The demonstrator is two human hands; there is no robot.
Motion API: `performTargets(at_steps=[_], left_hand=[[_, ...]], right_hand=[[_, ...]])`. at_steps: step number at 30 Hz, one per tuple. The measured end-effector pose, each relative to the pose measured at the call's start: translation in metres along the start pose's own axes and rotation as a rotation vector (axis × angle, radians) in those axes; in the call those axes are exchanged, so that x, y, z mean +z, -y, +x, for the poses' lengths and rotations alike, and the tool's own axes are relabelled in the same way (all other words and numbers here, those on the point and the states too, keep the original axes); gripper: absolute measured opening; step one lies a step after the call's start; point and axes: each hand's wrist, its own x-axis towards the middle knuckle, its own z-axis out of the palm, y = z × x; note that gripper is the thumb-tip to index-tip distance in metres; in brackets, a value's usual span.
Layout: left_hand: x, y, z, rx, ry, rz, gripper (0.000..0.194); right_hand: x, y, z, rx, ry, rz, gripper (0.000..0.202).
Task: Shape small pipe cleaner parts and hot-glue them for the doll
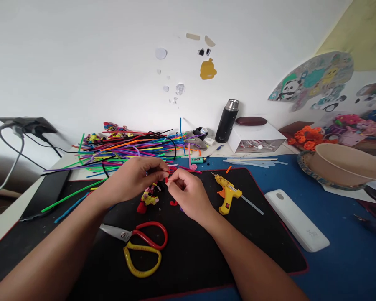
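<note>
Between the fingertips of both hands is a small red piece of pipe cleaner [167,179], mostly hidden by the fingers. My left hand [141,175] pinches it from the left, closed. On the other side my right hand [186,190] is also closed in a pinch on it. Below them on the black mat [191,255] lies a small yellow, pink and red pipe-cleaner figure [149,197]. A curled red piece [173,203] rests beside my right hand. Nearer to me are scissors [144,248] with one red and one yellow handle, blades pointing left.
A yellow hot glue gun [228,193] with a glue stick lies to the right, near a white power bank [297,220]. Colourful pipe cleaners [138,146] are heaped along the wall. Behind stand a black thermos [227,122] and a white box [257,136]; a bowl [347,165] sits far right.
</note>
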Motion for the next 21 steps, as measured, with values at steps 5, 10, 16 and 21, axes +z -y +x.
performTargets(at_steps=[5, 10, 16, 21], left_hand=[[0.001, 0.003, 0.001, -0.068, -0.062, -0.128, 0.037], [0.008, 0.006, 0.004, -0.119, -0.113, -0.369, 0.048], [0.011, 0.004, 0.006, -0.176, -0.038, -0.472, 0.048], [0.009, 0.0, 0.006, -0.172, -0.069, -0.427, 0.048]], right_hand=[[0.001, -0.001, 0.001, 0.057, -0.016, 0.163, 0.018], [0.0, 0.001, 0.001, 0.052, -0.021, 0.246, 0.028], [0.0, 0.002, 0.002, 0.059, -0.078, 0.28, 0.031], [-0.001, 0.002, 0.004, 0.068, -0.094, 0.308, 0.032]])
